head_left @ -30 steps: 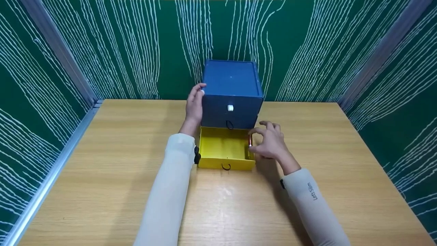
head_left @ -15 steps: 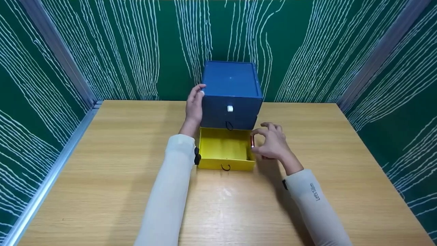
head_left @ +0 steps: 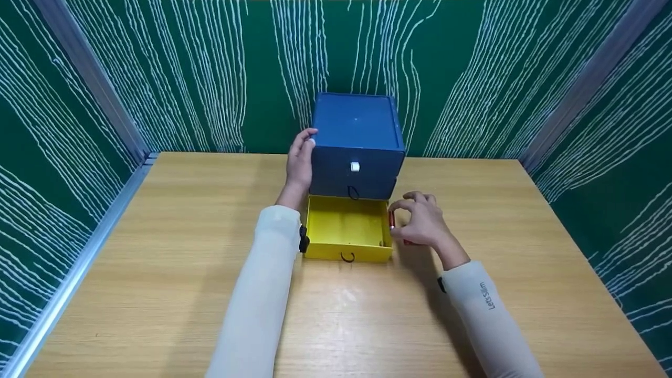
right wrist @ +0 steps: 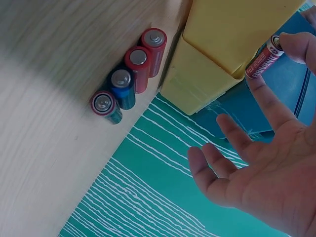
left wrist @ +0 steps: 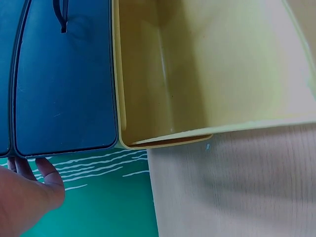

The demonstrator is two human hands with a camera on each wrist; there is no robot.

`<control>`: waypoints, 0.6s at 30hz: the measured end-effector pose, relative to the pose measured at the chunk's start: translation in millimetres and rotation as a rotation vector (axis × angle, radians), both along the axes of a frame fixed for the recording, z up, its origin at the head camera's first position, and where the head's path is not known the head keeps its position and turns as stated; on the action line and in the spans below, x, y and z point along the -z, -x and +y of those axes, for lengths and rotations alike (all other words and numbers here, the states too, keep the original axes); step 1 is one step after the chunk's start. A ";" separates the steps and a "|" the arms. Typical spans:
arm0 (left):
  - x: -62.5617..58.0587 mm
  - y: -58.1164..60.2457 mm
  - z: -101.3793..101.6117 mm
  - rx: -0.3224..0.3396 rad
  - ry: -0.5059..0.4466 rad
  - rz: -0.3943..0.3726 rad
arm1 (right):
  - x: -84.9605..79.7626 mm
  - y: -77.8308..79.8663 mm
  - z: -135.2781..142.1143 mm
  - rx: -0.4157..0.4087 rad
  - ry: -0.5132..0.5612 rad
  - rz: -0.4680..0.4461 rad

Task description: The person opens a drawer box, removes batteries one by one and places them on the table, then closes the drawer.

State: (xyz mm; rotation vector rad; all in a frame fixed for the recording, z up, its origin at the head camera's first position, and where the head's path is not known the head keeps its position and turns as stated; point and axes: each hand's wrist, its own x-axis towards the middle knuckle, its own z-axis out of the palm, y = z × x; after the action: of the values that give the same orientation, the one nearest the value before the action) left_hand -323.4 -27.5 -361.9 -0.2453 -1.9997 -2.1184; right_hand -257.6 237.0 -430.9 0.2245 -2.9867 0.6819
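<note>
My left hand [head_left: 300, 164] rests against the left side of a blue drawer cabinet [head_left: 357, 123], its fingers partly hidden behind the edge in the left wrist view. Below, a yellow drawer [head_left: 346, 253] is pulled out. Between thumb and index finger, my right hand [head_left: 420, 223] pinches a red battery [right wrist: 264, 59], just outside the drawer's right wall; the other fingers are spread. Several batteries [right wrist: 138, 69], red and blue-green among them, stand upright in a row on the table beside the drawer, mostly hidden by the right hand in the head view.
The wooden table [head_left: 157, 273] reaches back to a green wall [head_left: 451, 79] with white wavy lines. Metal posts [head_left: 94, 79] stand at the corners. The upper blue drawer front carries a white knob [head_left: 355, 167] and a black loop [head_left: 353, 192].
My right hand has moved right and slightly toward me, carrying the battery from over the drawer's right side to just beyond its wall. The left hand stays in place.
</note>
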 end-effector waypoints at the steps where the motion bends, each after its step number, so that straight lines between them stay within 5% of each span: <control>1: -0.3 -0.2 0.1 0.000 0.003 -0.004 | -0.2 0.1 0.8 -0.004 -0.007 0.002; 18: -2.5 -3.1 4.3 -0.039 0.009 -0.002 | 17.3 6.7 11.5 -0.011 -0.082 0.014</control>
State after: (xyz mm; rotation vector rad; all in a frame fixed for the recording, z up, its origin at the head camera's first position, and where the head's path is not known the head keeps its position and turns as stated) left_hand -320.3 -23.2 -359.3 -0.2045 -1.9994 -2.0870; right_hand -264.3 248.5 -448.3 0.2501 -3.0055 0.5577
